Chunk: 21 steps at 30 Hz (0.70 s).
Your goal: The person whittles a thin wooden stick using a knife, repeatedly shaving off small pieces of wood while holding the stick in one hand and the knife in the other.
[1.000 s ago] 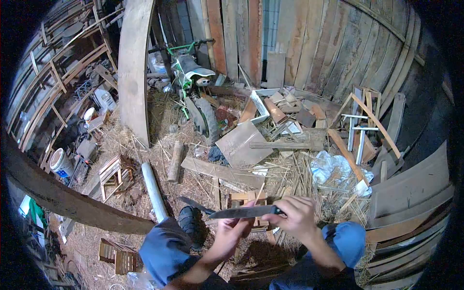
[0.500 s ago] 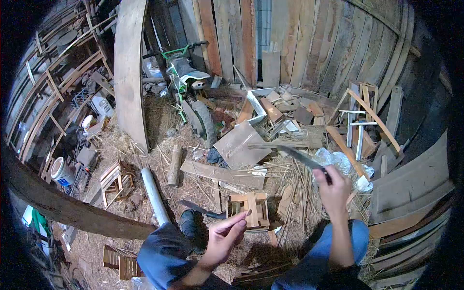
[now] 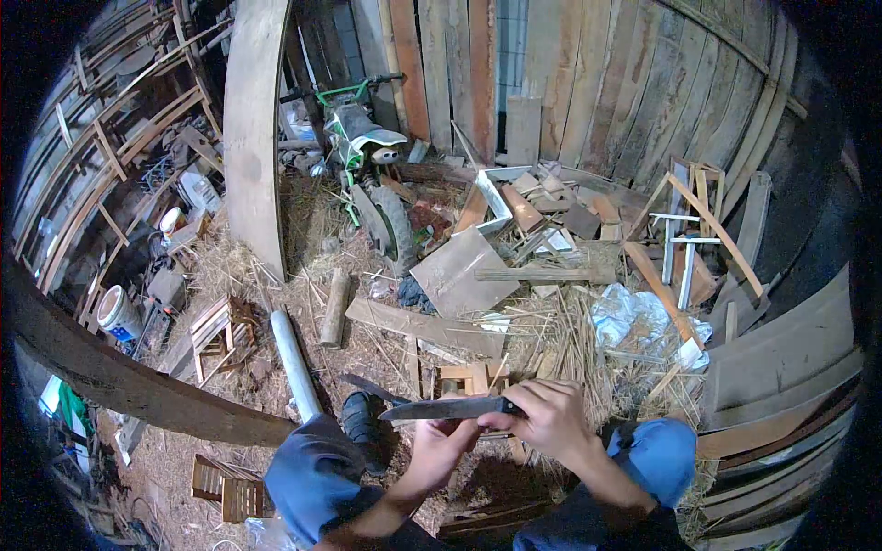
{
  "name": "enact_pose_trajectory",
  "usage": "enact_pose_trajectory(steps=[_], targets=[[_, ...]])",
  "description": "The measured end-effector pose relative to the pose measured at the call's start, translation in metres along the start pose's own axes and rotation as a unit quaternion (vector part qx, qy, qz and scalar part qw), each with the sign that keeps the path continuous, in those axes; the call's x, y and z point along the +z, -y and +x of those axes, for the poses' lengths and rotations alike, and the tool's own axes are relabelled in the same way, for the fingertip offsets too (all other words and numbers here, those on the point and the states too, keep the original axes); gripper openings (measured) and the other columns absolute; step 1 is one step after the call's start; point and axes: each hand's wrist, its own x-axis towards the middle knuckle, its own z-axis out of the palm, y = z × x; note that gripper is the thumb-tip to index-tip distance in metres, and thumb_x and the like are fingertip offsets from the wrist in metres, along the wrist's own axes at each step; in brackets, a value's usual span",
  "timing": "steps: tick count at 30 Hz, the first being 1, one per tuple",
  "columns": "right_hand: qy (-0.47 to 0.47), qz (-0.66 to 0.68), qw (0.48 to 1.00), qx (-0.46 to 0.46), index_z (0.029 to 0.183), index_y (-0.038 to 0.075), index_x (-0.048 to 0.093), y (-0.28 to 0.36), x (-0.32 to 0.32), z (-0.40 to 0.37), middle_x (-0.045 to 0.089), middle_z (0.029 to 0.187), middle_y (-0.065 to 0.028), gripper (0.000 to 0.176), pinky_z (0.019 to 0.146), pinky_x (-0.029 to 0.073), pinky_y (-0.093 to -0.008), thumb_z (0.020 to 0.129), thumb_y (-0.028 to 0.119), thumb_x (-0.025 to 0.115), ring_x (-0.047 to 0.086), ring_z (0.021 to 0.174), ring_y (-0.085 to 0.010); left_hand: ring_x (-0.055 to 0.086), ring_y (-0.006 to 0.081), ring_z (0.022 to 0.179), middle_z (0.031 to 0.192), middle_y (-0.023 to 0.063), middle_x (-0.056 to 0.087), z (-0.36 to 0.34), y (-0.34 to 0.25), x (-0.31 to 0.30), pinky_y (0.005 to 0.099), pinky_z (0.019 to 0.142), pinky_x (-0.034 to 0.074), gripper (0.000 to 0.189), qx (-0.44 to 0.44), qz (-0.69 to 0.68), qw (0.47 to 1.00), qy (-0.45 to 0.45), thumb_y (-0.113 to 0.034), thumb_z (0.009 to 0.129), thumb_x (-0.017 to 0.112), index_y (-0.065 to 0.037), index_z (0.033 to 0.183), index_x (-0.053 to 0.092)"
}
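Note:
My right hand (image 3: 553, 421) is closed around the black handle of a knife (image 3: 439, 409). Its long dark blade points left, lying across in front of my left hand (image 3: 435, 455). The left fingers are pinched together just under the blade, close to the handle. A thin stick (image 3: 499, 371) rises from behind the knife and seems to come from that pinch; its lower end is hidden. Beyond the hands a small wooden frame (image 3: 476, 373) is partly covered by them. A second dark blade (image 3: 372, 387) lies near my boot (image 3: 364, 424).
Straw and thin split sticks (image 3: 560, 344) cover the ground. A green and white motorbike (image 3: 367, 151) stands at the back beside a scrap wood pile (image 3: 551, 207). A pale pole (image 3: 295, 367), small slatted crates (image 3: 241, 499) and a white bucket (image 3: 119, 313) are at left.
My right hand has brought the knife down and left from the right side, so the blade now lies over my left hand. The left hand remains pinched in nearly the same place.

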Motion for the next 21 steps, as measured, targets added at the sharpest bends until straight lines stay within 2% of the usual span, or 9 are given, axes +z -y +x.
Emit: enact_pose_trajectory(steps=[2,4,6,10,14,16,18,19,21], targets=[[0.001,0.008,1.0,0.001,0.07,0.009,0.061,-0.002,0.002,0.001,0.058,0.058,-0.0035,0.039,0.045,0.044,-0.0298,0.069,0.046,0.074,0.059,0.049,-0.0198,0.058,0.0072,0.07,0.083,0.0036,0.065,0.002,0.001,-0.003,0.0215,0.06,0.046,0.01,-0.002,-0.026,0.999,0.027,0.004,0.086,0.056,0.0,0.095,0.058],[-0.014,0.011,1.0,-0.016,0.068,0.009,0.062,-0.006,0.004,0.001,0.058,0.057,-0.0032,0.04,0.045,0.044,-0.0295,0.068,0.047,0.074,0.059,0.05,-0.019,0.056,0.0061,0.069,0.081,0.0025,0.064,0.001,-0.002,0.005,0.0215,0.058,0.045,0.008,0.025,0.012,1.0,0.002,0.002,0.087,0.056,-0.001,0.094,0.058],[-0.013,-0.009,1.0,-0.018,0.066,0.009,0.061,-0.007,-0.006,0.003,0.057,0.056,-0.0029,0.04,0.045,0.043,-0.0291,0.067,0.047,0.074,0.059,0.049,-0.0188,0.043,0.0003,0.056,0.072,-0.0047,0.054,0.001,-0.008,0.012,0.017,0.047,0.031,0.006,0.052,0.016,0.998,-0.017,-0.002,0.088,0.058,-0.003,0.093,0.054],[-0.047,-0.076,0.995,-0.037,0.059,0.012,0.053,-0.02,-0.02,0.003,0.049,0.053,0.0005,0.044,0.043,0.041,-0.0283,0.067,0.051,0.074,0.055,0.047,-0.0166,0.045,0.0004,0.06,0.074,-0.0048,0.055,0.001,-0.015,0.003,0.0173,0.05,0.032,0.004,0.007,0.078,0.997,0.008,-0.005,0.089,0.059,-0.003,0.091,0.057],[-0.069,-0.095,0.991,-0.059,0.061,0.011,0.056,-0.032,-0.02,-0.003,0.053,0.056,-0.0018,0.041,0.043,0.039,-0.0301,0.069,0.048,0.074,0.054,0.046,-0.0182,0.045,0.0,0.059,0.07,-0.0055,0.055,0.004,-0.016,0.013,0.0176,0.049,0.032,0.004,-0.01,0.07,0.997,0.004,-0.007,0.09,0.059,-0.003,0.089,0.059],[-0.082,-0.029,0.985,0.149,0.066,0.007,0.058,-0.049,-0.027,-0.013,0.055,0.058,-0.0065,0.037,0.046,0.039,-0.034,0.075,0.041,0.072,0.055,0.049,-0.0222,0.046,0.0002,0.059,0.071,-0.0045,0.057,0.006,-0.011,0.011,0.0171,0.05,0.033,0.003,0.043,0.042,0.998,-0.014,-0.005,0.09,0.059,-0.003,0.09,0.059],[-0.136,-0.131,0.929,0.319,0.071,0.004,0.06,-0.075,-0.06,-0.007,0.054,0.058,-0.0105,0.034,0.047,0.039,-0.0376,0.079,0.035,0.07,0.054,0.05,-0.0255,0.049,0.001,0.063,0.075,-0.0025,0.059,0.001,-0.013,-0.004,0.0168,0.053,0.036,0.003,0.042,0.06,0.997,0.02,-0.004,0.09,0.059,-0.002,0.092,0.06],[-0.139,-0.135,0.927,0.322,0.071,0.004,0.06,-0.077,-0.066,-0.012,0.054,0.058,-0.0105,0.034,0.047,0.039,-0.0376,0.079,0.035,0.07,0.054,0.05,-0.0255,0.049,0.001,0.064,0.075,-0.0024,0.059,-0.001,-0.019,-0.003,0.0169,0.053,0.036,0.004,0.062,0.063,0.996,0.013,-0.004,0.09,0.059,-0.002,0.093,0.059],[-0.217,-0.097,0.941,0.239,0.074,0.001,0.06,-0.08,-0.073,-0.017,0.049,0.054,-0.0061,0.036,0.045,0.033,-0.0318,0.083,0.036,0.068,0.038,0.046,-0.0154,0.047,0.0011,0.062,0.076,-0.0015,0.059,0.002,-0.024,-0.002,0.0176,0.05,0.035,0.008,0.083,0.044,0.996,-0.008,-0.007,0.092,0.057,-0.002,0.099,0.059]])
